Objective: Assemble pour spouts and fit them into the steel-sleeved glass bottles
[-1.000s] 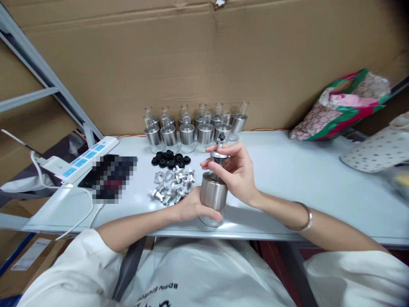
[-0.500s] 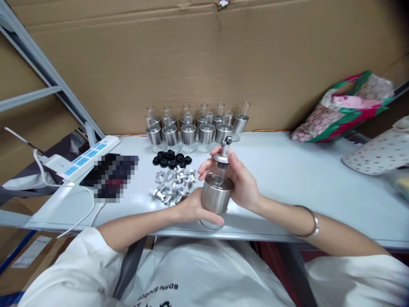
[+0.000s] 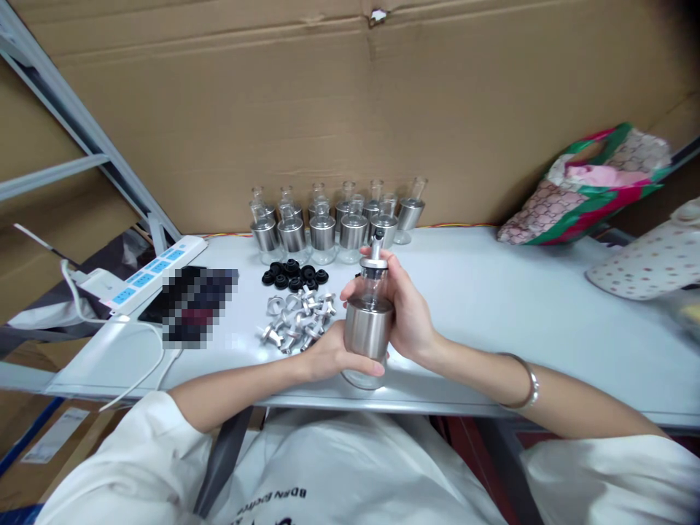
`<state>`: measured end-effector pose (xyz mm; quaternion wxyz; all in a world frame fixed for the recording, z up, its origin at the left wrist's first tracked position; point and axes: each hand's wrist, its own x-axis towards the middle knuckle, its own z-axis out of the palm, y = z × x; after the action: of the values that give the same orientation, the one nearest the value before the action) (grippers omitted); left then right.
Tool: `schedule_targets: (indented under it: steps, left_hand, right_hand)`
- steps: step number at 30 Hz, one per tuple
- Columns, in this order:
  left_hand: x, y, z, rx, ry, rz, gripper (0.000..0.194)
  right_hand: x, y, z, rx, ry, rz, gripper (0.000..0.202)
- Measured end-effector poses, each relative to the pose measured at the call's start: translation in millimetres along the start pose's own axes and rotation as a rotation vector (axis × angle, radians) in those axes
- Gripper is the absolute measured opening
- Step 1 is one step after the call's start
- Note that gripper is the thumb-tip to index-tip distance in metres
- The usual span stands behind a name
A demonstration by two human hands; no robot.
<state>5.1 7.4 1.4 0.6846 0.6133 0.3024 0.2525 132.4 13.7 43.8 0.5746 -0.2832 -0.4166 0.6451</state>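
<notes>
Near the table's front edge, I hold a glass oil bottle [image 3: 368,328] with a brushed metal band, nearly upright. My left hand [image 3: 333,355] is closed around its lower body, thumb across the front. My right hand [image 3: 410,310] curls round the neck from the right, with some fingers hidden behind the glass. On top of the neck sits a metal pour spout [image 3: 375,257] with a dark tip. Left of the bottle lie a pile of silver spout parts [image 3: 295,321] and a group of black stoppers [image 3: 292,275].
Several more banded glass bottles [image 3: 322,232] stand in rows against the cardboard wall [image 3: 350,109]. To the left are a power strip [image 3: 153,273], a white cable [image 3: 162,350] and a blurred dark object [image 3: 191,302]. A patterned bag [image 3: 585,189] and a spotted white item [image 3: 645,255] occupy the right.
The bottle and its spout have swung from a rightward tilt to nearly upright. My right hand has shifted slightly left along with the neck, while my left hand keeps its hold.
</notes>
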Motion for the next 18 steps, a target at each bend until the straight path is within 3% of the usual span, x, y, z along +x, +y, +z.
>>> schedule_targets:
  steps: [9,18]
  left_hand:
    - [3.7,-0.4,1.8,0.022,0.047,0.014,0.041]
    - [4.3,-1.2,0.1,0.057,0.034,0.026,0.04]
  right_hand:
    - [9.0,3.6,1.7,0.034,0.094,0.025,0.041]
    - [11.7,3.4,-0.2,0.08,0.074,0.052,0.034]
